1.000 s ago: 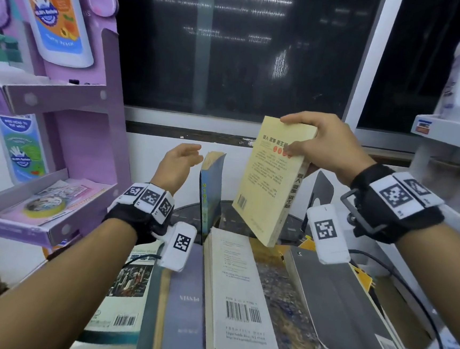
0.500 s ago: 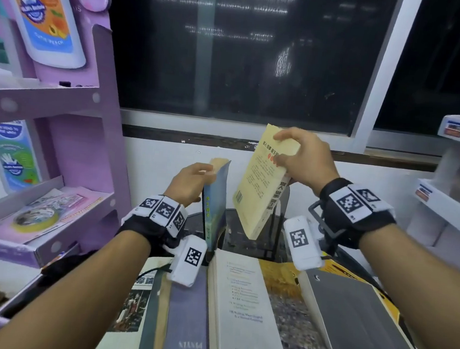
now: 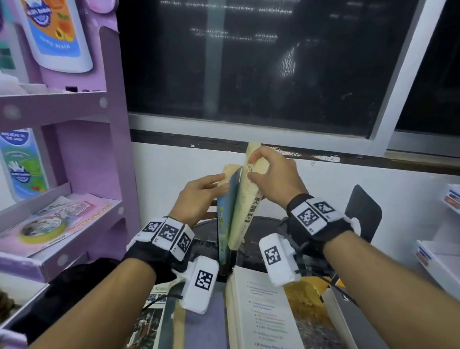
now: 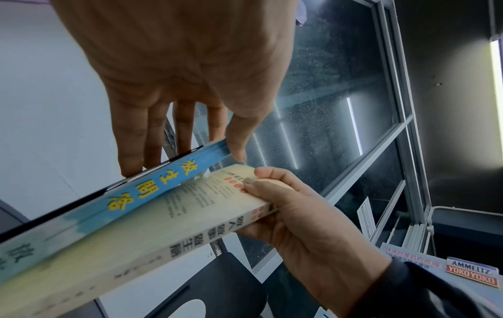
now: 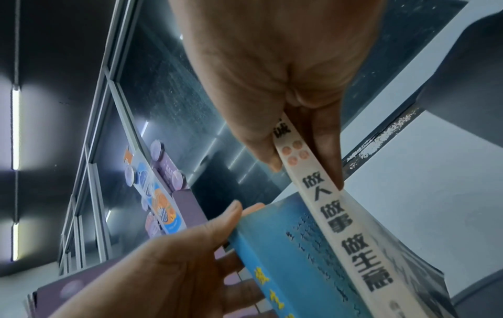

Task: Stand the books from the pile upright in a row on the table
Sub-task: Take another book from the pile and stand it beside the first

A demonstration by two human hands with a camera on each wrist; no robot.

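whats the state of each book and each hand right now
blue book: upright, steadied by straight left fingers
cream book: upright, leaning against the blue book, top pinched
left hand: open, touching the blue book
right hand: grip on the cream book's top
pile books: lying flat

A shop: purple display stand [image 3: 114,147] with product adverts, white price-tagged shelves [image 3: 459,205] beside a window [image 3: 255,57].
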